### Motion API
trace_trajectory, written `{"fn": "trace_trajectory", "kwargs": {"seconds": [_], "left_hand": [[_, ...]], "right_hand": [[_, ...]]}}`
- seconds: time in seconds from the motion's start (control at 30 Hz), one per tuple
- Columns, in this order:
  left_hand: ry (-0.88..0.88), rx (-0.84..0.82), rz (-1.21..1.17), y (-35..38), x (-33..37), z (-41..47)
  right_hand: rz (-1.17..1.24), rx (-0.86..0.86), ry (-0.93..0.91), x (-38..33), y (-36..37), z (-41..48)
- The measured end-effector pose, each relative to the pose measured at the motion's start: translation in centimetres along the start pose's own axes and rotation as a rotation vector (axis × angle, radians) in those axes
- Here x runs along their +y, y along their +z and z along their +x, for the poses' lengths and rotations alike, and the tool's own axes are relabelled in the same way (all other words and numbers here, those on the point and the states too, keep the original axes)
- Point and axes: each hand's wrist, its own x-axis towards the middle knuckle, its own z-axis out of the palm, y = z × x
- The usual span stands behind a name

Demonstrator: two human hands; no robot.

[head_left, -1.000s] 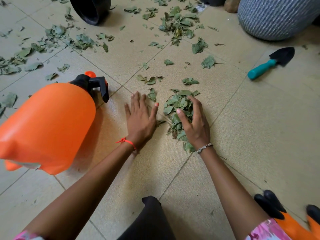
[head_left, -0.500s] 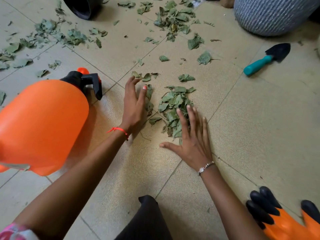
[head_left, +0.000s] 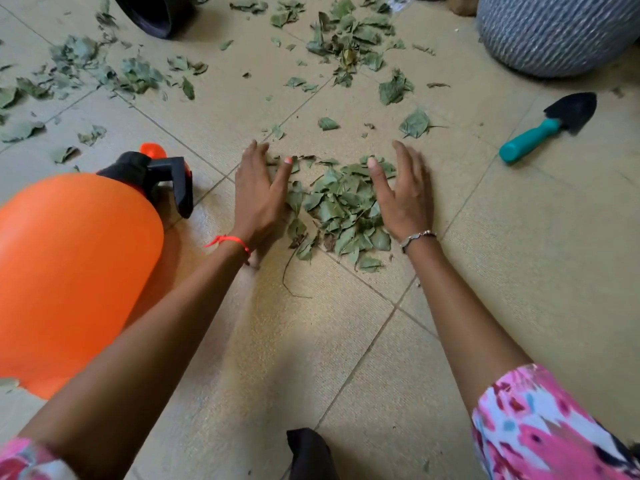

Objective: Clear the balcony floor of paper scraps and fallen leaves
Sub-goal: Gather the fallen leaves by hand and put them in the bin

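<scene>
The leaf pile (head_left: 341,209) is lying on the tiled floor (head_left: 536,271), with a hand flanking it on each side. The left grip (head_left: 258,199) is resting flat at the pile's left edge, fingers straight and close together, thumb spread toward the leaves, holding nothing. The right grip (head_left: 403,199) is lying flat at the pile's right edge, fingers straight, also holding nothing. Loose leaves (head_left: 349,39) are lying scattered beyond the pile, with more beyond it to the left. An orange sprayer (head_left: 76,271) is sitting left of the pile. A teal-handled trowel (head_left: 540,131) is lying to the pile's right, a grey ribbed pot (head_left: 561,32) farther beyond on that side.
</scene>
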Motion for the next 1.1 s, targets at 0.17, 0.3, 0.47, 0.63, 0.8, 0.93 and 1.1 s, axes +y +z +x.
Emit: {"fn": "trace_trajectory", "kwargs": {"seconds": [0.17, 0.3, 0.47, 0.63, 0.8, 0.93, 1.1], "left_hand": [[0.112, -0.135, 0.051, 0.8, 0.5, 1.4], [0.076, -0.085, -0.068, 0.7, -0.1, 2.6], [0.098, -0.108, 0.184, 1.5, -0.3, 5.3], [0.083, -0.124, -0.086, 0.9, 0.2, 5.0], [0.057, -0.075, -0.479, 0.4, 0.1, 4.4], [0.12, -0.127, -0.141, 0.9, -0.1, 4.9], [0.221, -0.217, 0.067, 1.0, -0.2, 4.7]], "right_hand": [[0.356, -0.318, -0.125, -1.3, -0.1, 1.6], [0.396, -0.316, -0.196, -2.6, 0.4, 4.4], [-0.021, -0.433, -0.312, -3.7, 3.1, 7.7], [0.285, -0.565, -0.271, -2.7, 2.7, 7.9], [0.839, -0.137, -0.095, -1.5, 0.4, 7.3], [0.173, -0.187, -0.087, -1.3, 0.7, 7.7], [0.384, -0.358, -0.178, -2.1, 0.3, 6.4]]}}
